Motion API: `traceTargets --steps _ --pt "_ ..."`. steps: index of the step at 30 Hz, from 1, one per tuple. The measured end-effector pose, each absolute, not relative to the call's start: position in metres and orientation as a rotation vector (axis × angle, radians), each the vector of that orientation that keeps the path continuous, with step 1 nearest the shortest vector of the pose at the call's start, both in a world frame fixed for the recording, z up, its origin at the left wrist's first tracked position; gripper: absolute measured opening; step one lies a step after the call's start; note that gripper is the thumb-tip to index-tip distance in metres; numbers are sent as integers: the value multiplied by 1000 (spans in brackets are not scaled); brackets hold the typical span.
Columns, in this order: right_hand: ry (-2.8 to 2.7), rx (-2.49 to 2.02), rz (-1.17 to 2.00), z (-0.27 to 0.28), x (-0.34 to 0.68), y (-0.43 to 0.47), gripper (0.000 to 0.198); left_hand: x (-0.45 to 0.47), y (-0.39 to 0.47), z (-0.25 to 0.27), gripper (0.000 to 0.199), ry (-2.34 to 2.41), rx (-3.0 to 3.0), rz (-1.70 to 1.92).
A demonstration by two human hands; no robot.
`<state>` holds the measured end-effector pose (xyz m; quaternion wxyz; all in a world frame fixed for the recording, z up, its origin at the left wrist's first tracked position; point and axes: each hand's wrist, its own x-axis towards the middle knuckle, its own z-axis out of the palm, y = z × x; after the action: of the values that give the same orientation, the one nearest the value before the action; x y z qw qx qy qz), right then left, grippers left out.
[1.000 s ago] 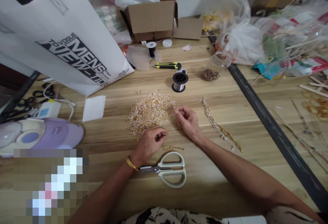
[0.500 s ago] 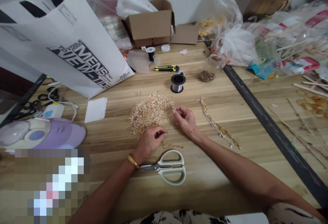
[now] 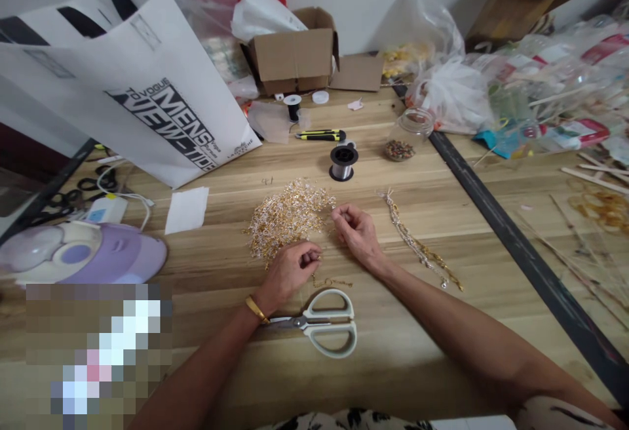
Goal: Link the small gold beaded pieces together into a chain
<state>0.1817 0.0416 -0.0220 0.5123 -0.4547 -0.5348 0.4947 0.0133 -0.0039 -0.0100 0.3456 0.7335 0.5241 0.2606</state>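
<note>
My left hand (image 3: pixel 293 267) is closed in a pinch at the near edge of a pile of small gold and clear beads (image 3: pixel 285 214). A thin gold chain (image 3: pixel 334 282) runs up to its fingers from the tabletop, and a gold speck shows at the fingertips. To the right of the pile, my right hand (image 3: pixel 356 232) pinches thumb against finger; what it grips is too small to tell. Scissors with pale handles (image 3: pixel 330 323) lie below both hands, blades toward my left wrist. Several gold and silver chains (image 3: pixel 413 240) stretch out right of my right hand.
Beyond the beads stand a wire spool (image 3: pixel 343 162), a yellow-black box cutter (image 3: pixel 321 135) and a jar of dark beads (image 3: pixel 405 138). A white paper bag (image 3: pixel 167 82) leans at left above a purple device (image 3: pixel 118 253). Plastic bags and bottles (image 3: pixel 555 82) crowd the right.
My left fingers have shifted slightly in their pinch, and a gold speck now shows at their tips. My right hand keeps its pose. The whole view has moved slightly.
</note>
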Motion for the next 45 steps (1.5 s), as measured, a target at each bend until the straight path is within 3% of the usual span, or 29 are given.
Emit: traceTargets --steps 7,16,27,40,45 --pt "-1280 -1100 1211 -21 181 41 28 12 -3 -13 28 1348 1862 681" --pt "-1242 -1088 1246 -21 181 42 27 11 -3 -15 28 1339 1849 675" --pt "-1233 -1083 1239 -21 181 42 28 12 -5 -12 13 1336 1904 701" --pt "-1218 -1086 1237 -24 180 43 28 14 -2 -13 19 1378 1841 698" --pt "-1224 -1066 1253 -24 180 44 28 15 -1 -8 8 1370 1944 684"
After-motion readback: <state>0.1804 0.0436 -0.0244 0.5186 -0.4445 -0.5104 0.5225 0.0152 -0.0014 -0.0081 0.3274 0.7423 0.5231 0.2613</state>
